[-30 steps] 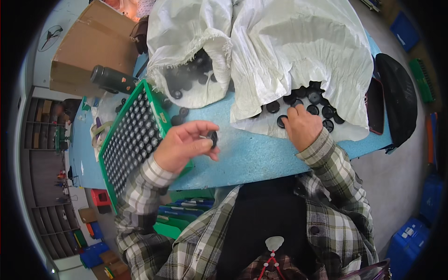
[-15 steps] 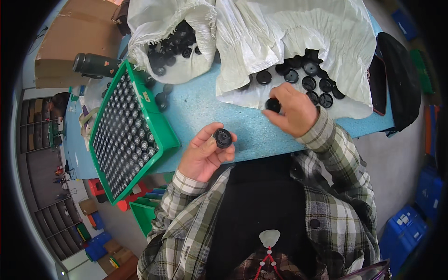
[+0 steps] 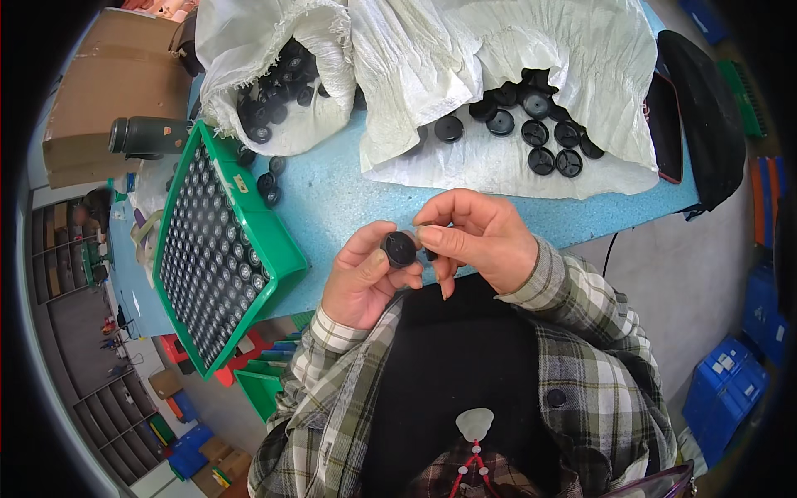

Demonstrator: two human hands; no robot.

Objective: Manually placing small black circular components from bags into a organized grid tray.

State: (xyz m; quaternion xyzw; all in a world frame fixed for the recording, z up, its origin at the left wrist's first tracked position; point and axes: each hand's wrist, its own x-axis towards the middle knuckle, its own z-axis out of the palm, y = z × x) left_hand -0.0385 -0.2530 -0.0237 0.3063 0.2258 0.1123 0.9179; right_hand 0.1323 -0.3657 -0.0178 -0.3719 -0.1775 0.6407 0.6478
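Observation:
My left hand [image 3: 363, 278] grips a round black plastic disc [image 3: 398, 249] between thumb and fingers, its face tilted up. Close beside it on the right, my right hand [image 3: 477, 241] pinches a second black disc [image 3: 431, 252], mostly hidden behind the fingers. Whether the two discs touch, I cannot tell. Beyond my hands, more loose black discs [image 3: 541, 161], some showing spokes, lie in the mouth of a white woven sack [image 3: 490, 170]. To the left, a green tray [image 3: 278, 241] is filled with rows of small black round parts [image 3: 217, 241] with shiny centres.
A second white sack [image 3: 320, 124], at the far left, holds darker round parts [image 3: 286, 83]. A few loose parts [image 3: 270, 187] lie on the blue tabletop [image 3: 332, 187] by the tray. Farther left are a dark flask [image 3: 149, 135] and a cardboard box [image 3: 124, 91]; a black bag [image 3: 706, 124] is at the right.
My right hand has come from the sack's mouth, leftward and nearer me, up against my left hand with its disc. The disc in my left hand has turned somewhat.

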